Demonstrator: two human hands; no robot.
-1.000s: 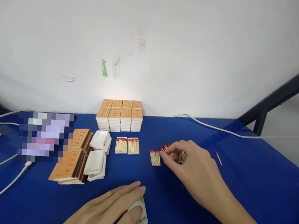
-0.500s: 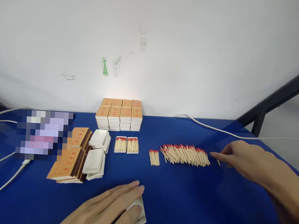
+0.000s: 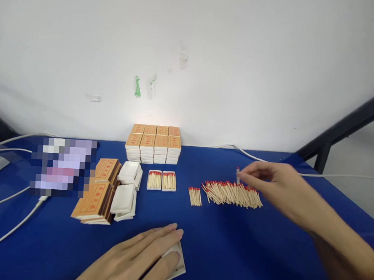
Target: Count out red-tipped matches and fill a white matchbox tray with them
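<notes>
Two hands: both in shot over the blue counter.
Right hand: grip pinched on a single match, red head up, held just above the far edge of the loose match pile, around 2 o'clock from the middle of the counter.
Left hand: lying flat at 6 o'clock, fingers pressed over an empty white tray; more resting on it than clenching it, the tray sits on the counter.
Small bundle: a tidy little bunch of matches just left of the pile, apart from it.
Filled trays: two, side by side at 12 o'clock, packed with matches and still without sleeves.
Finished boxes: stacked in rows against the wall behind the filled trays.
Spare parts: printed sleeves and empty white trays heaped at 10 o'clock.
Progress, my guess: well underway, a good stack is boxed already, but a big pile of matches plus plenty of sleeves and trays are left.
</notes>
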